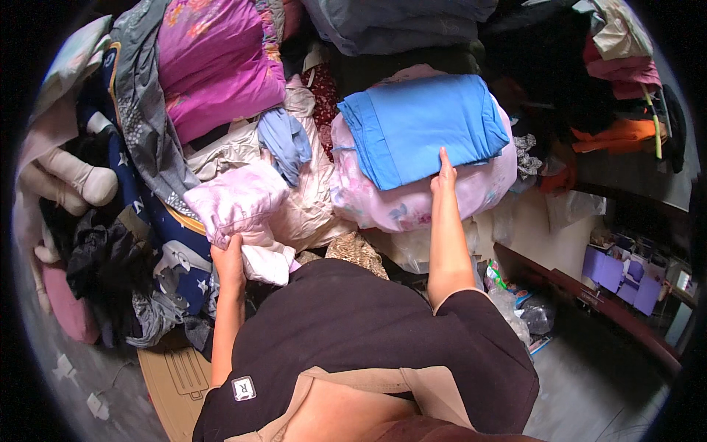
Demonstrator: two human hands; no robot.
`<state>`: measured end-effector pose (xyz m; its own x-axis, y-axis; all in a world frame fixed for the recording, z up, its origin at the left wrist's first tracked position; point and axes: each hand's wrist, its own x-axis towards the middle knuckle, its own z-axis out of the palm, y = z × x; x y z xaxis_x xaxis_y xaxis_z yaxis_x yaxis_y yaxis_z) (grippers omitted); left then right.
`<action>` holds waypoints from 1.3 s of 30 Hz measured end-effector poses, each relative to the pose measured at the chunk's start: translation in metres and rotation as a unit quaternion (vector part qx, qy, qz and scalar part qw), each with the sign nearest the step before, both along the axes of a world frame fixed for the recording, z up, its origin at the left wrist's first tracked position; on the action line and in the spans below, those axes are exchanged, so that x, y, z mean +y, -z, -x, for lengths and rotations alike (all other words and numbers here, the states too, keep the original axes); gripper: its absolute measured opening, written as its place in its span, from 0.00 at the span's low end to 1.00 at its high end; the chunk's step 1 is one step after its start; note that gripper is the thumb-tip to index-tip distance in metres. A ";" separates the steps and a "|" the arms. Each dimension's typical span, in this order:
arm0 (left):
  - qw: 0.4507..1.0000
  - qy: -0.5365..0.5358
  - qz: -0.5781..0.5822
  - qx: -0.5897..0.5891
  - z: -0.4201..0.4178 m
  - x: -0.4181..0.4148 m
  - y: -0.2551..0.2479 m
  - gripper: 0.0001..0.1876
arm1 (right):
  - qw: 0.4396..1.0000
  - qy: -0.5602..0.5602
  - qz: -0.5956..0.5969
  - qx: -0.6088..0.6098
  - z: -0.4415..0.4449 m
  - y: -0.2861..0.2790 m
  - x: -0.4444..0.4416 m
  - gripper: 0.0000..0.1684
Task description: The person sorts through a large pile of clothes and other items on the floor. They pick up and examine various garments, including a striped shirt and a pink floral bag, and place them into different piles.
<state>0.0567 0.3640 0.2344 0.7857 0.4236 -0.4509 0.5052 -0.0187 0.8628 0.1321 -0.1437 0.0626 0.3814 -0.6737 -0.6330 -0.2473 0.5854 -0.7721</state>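
Note:
My left hand point(227, 254) grips the edge of a pale pink garment point(240, 201), whose lower part hangs towards my body. A folded blue cloth point(425, 130) lies on a pink floral bundle point(469, 193). My right hand point(443, 172) is at the front edge of the blue cloth, thumb on top and the other fingers hidden underneath. Between the hands lie a crumpled cream cloth point(306, 204) and a small light-blue cloth point(284, 141).
A magenta floral bundle point(221, 72), a grey cloth point(141, 105) and a navy star-patterned cloth point(185, 276) are heaped at left. Dark clothes point(110, 265) hang beyond. A cardboard piece point(177, 381) lies lower left. Plastic bags point(508, 312) lie at right, near a dark red wooden edge point(596, 304).

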 end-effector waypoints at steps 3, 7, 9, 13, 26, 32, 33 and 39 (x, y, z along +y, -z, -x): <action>1.000 -0.001 0.012 -0.002 0.002 0.005 0.004 0.19 | 0.986 0.060 -0.142 -0.061 -0.013 -0.010 -0.004 0.37; 1.000 0.000 0.022 -0.008 0.006 0.007 0.006 0.19 | 0.990 -0.016 -0.068 -0.126 -0.042 -0.039 -0.024 0.32; 1.000 0.004 0.018 0.001 0.006 0.005 0.002 0.18 | 0.982 -0.047 -0.003 -0.181 -0.060 -0.080 -0.023 0.31; 1.000 0.006 0.027 -0.006 0.007 0.002 0.001 0.18 | 0.967 -0.092 -0.013 -0.238 -0.065 -0.167 -0.015 0.29; 0.999 0.032 0.030 -0.009 0.007 0.003 0.013 0.17 | 0.977 -0.003 0.057 -0.205 0.019 -0.018 -0.048 0.31; 0.998 0.018 0.052 0.021 0.021 0.019 0.018 0.18 | 0.995 0.047 0.009 -0.090 0.030 0.036 -0.037 0.26; 0.999 0.010 0.044 0.020 0.021 0.017 0.015 0.17 | 0.992 0.085 0.013 -0.090 0.022 0.034 -0.047 0.24; 0.998 0.028 0.060 0.023 0.013 0.001 0.017 0.16 | 0.879 0.112 0.387 0.256 0.017 0.025 -0.160 0.32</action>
